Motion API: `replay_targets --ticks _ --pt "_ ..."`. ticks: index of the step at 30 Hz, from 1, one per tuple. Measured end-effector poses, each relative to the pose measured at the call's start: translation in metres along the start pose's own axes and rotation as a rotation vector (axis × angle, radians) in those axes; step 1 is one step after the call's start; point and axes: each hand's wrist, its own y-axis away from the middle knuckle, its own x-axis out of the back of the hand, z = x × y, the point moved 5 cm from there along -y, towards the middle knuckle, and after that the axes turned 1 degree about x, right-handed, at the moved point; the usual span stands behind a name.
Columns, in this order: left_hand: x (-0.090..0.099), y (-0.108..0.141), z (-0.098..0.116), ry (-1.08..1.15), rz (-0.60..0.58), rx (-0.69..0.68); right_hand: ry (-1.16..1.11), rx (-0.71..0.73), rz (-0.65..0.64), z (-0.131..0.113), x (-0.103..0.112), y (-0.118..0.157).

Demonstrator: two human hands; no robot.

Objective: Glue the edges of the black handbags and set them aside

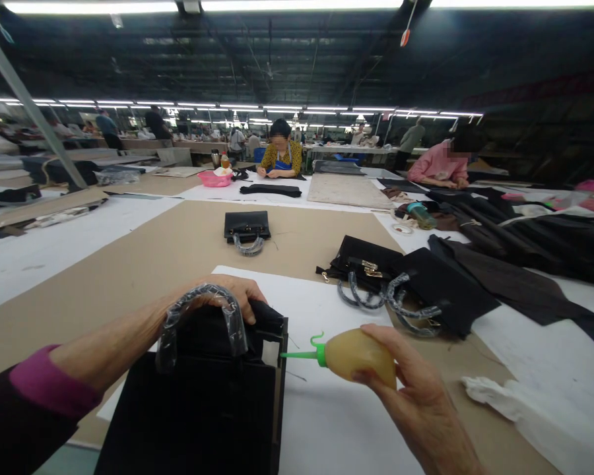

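A black handbag [202, 402] stands close in front of me, its handle [232, 316] wrapped in clear plastic. My left hand [237, 293] grips the bag's top near the right corner, the forearm passing behind the handle. In my right hand [406, 376] is a glue bottle [359, 356], a soft squeeze type with yellowish contents and a green nozzle. The bottle lies sideways, and its nozzle tip reaches the bag's right side edge, where a pale patch shows. Whether the tip touches the edge I cannot tell. White paper [336, 422] lies under the bag.
Farther along the table [168, 244] lies a small black handbag [247, 225]. More black bags [371, 257] with wrapped handles rest to the right, near a crumpled white cloth [505, 399]. Two co-workers sit across, beyond a pink basket [215, 178] and dark material.
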Motion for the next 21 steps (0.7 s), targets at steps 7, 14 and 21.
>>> replay_targets --ticks 7,14,21 --pt "-0.001 0.001 0.001 -0.002 0.019 0.008 0.033 0.005 0.000 -0.002 0.001 -0.008" --pt "-0.002 0.002 0.005 0.032 -0.011 -0.021 0.060 0.024 0.008 -0.002 0.000 -0.012" --pt "-0.006 0.004 0.007 0.098 -0.018 -0.032 0.045 0.017 -0.039 -0.002 0.003 -0.002"
